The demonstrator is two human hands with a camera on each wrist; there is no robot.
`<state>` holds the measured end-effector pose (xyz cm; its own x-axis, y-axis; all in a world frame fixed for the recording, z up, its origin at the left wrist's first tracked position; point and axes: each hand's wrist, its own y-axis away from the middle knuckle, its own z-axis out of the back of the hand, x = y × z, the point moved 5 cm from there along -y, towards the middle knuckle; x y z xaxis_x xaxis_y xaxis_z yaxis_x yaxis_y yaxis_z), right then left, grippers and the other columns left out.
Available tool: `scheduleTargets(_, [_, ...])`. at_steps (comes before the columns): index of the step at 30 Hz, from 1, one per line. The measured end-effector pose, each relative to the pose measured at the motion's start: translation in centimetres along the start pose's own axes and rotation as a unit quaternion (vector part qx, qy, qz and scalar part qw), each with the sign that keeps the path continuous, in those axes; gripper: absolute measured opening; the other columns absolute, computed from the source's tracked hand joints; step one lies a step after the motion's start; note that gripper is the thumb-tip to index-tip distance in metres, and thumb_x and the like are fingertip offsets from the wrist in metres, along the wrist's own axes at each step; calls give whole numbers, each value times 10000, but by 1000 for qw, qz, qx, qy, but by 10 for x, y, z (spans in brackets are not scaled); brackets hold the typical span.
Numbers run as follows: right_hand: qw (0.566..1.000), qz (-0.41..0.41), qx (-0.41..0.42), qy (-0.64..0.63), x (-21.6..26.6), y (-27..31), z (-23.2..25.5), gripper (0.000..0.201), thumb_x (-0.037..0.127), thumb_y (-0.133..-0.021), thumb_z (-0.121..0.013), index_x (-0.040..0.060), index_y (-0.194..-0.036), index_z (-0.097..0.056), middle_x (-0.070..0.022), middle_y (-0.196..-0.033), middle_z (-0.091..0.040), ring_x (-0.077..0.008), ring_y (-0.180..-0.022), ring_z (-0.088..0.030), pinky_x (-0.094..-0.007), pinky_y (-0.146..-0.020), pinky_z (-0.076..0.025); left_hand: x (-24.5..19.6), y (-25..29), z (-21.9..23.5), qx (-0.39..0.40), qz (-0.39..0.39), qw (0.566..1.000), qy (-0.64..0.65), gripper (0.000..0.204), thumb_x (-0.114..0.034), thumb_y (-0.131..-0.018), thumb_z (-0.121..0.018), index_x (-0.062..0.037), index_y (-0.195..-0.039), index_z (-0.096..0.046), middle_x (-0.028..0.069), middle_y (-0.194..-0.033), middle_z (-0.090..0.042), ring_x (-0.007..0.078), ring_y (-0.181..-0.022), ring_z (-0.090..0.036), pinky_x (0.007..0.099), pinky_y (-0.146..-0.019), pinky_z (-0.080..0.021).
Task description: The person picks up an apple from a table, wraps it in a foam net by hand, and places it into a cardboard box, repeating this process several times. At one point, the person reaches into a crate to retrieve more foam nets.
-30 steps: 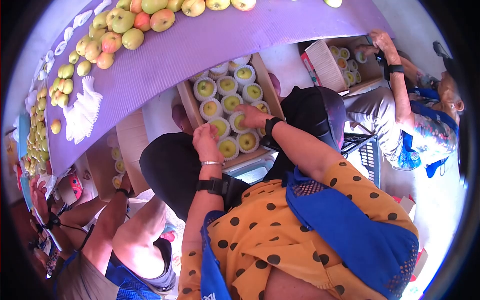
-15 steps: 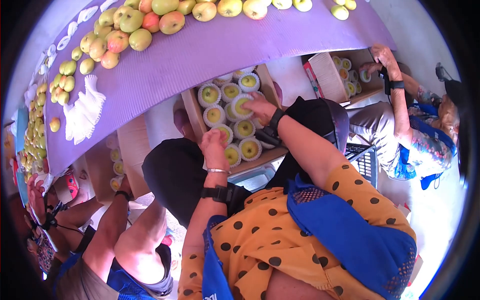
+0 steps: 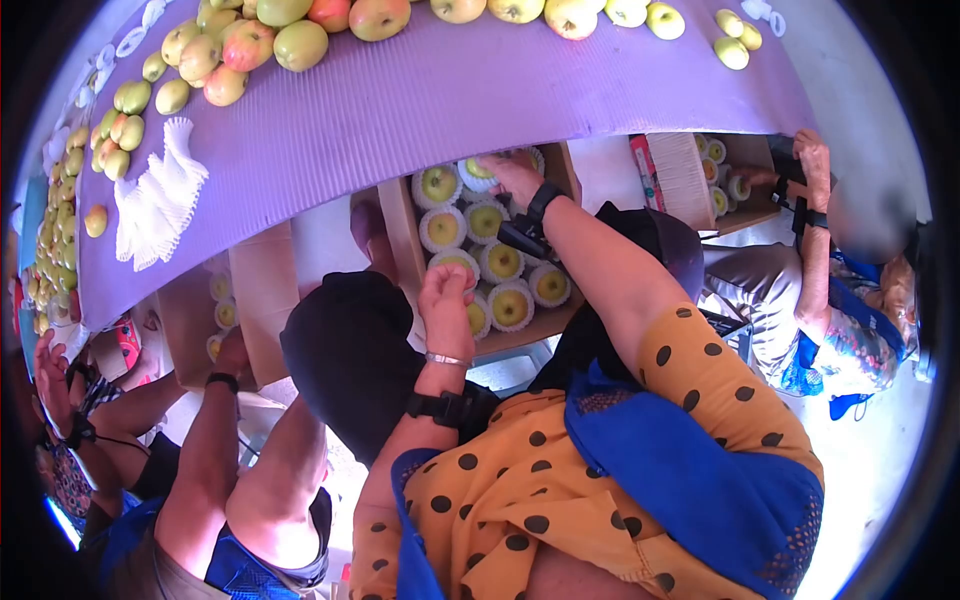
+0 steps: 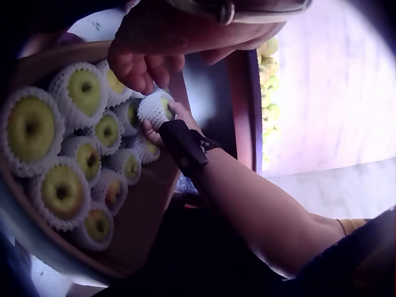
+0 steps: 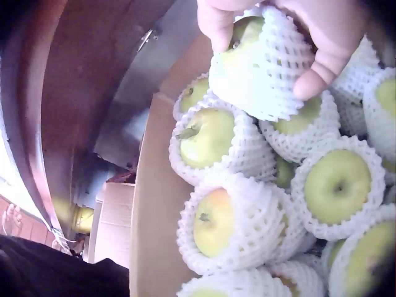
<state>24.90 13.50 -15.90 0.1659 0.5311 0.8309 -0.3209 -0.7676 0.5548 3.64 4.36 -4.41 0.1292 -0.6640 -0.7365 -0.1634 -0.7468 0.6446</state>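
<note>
Green apples in white foam nets fill a cardboard box (image 3: 400, 235). At the box's far end my right hand (image 3: 515, 178) grips a netted apple (image 3: 478, 172). In the right wrist view the fingers and thumb of that hand (image 5: 309, 37) curl round the netted apple (image 5: 263, 68), above other netted apples (image 5: 337, 185). My left hand (image 3: 446, 305) is over the box's near left side, its fingers loosely bent and nothing visible in them. The left wrist view has the left hand (image 4: 148, 55) above the box, with the right hand (image 4: 176, 120) beyond it.
A purple-covered table (image 3: 400, 110) carries loose apples (image 3: 300, 45) and white foam nets (image 3: 160, 200). Other people work at boxes on both sides, one box (image 3: 270, 300) to the left and another (image 3: 685, 180) to the right.
My right hand has carried a netted apple from mid-box to the box's far end. My left hand has shifted slightly, staying by the near left side. The head view has moved.
</note>
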Motion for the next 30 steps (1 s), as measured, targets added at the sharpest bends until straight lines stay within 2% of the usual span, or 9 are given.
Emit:
scheduleTargets(5, [999,-27,-5,41,-2,1,-2,550,307,-689,-647,60,-1129,-429,-69,-1043,-522,-178,-873,-528,-282,-569,-457,0,1,-3,4,8,1000,-1,150,-201,-829,-497,-61,-878,-520,48,-843,-566,139,-805,-539,260,-669,-405])
scheduleTargets(11, [998,-33,9,-58,1,12,32,439,307,-708,-632,118,-1076,-484,-26,-947,-556,-123,-855,-532,-286,-588,-466,-2,0,-2,6,12,1000,1,136,-187,-831,-489,-63,-875,-523,40,-833,-566,125,-795,-535,253,-673,-405])
scheduleTargets(17, [999,-37,4,-20,18,52,48,564,221,-712,-634,37,-1192,-400,-63,-1025,-534,-166,-827,-557,-289,-557,-480,-5,-3,1,-13,-18,1000,15,124,-169,-823,-507,-63,-887,-525,40,-828,-570,126,-786,-537,260,-670,-409])
scheduleTargets(19, [988,-86,110,70,12,62,49,573,213,-715,-629,29,-1202,-389,-73,-1051,-521,-155,-868,-538,-288,-597,-480,-4,-4,2,-14,-17,1000,13,128,-170,-822,-509,-61,-889,-523,42,-829,-571,129,-784,-540,260,-668,-409])
scheduleTargets(20, [988,-85,107,69,10,66,52,573,213,-715,-629,29,-1202,-389,-73,-1051,-521,-155,-868,-538,-288,-597,-480,-3,-4,2,-18,-15,1000,11,132,-171,-820,-512,-60,-891,-522,44,-830,-573,131,-782,-543,260,-666,-409])
scheduleTargets(25, [931,-64,240,268,-5,97,49,648,205,-640,-646,24,-1212,-402,-127,-1065,-520,-213,-943,-519,-303,-750,-451,2,-6,-1,-11,-4,1000,-11,144,-180,-819,-513,-58,-894,-520,50,-836,-579,136,-770,-553,257,-657,-410])
scheduleTargets(27, [819,-83,318,471,-13,120,49,647,207,-632,-649,34,-1208,-411,-156,-1105,-510,-242,-996,-509,-311,-808,-427,4,-4,-4,-7,-4,1000,-21,146,-182,-819,-512,-57,-894,-520,53,-837,-581,137,-767,-555,256,-654,-409])
scheduleTargets(28, [820,-81,313,471,-17,125,51,647,207,-632,-649,34,-1208,-411,-156,-1105,-510,-242,-996,-509,-311,-808,-427,6,-4,-6,-2,-3,1000,-22,148,-185,-819,-513,-57,-894,-521,53,-835,-582,135,-762,-556,254,-648,-410])
scheduleTargets(30, [747,-32,361,558,-38,136,50,653,211,-619,-654,39,-1203,-420,-177,-1131,-500,-265,-1028,-497,-328,-831,-419,9,-5,-9,5,-2,1000,-23,150,-187,-819,-513,-57,-893,-521,54,-832,-583,134,-758,-557,251,-643,-411])
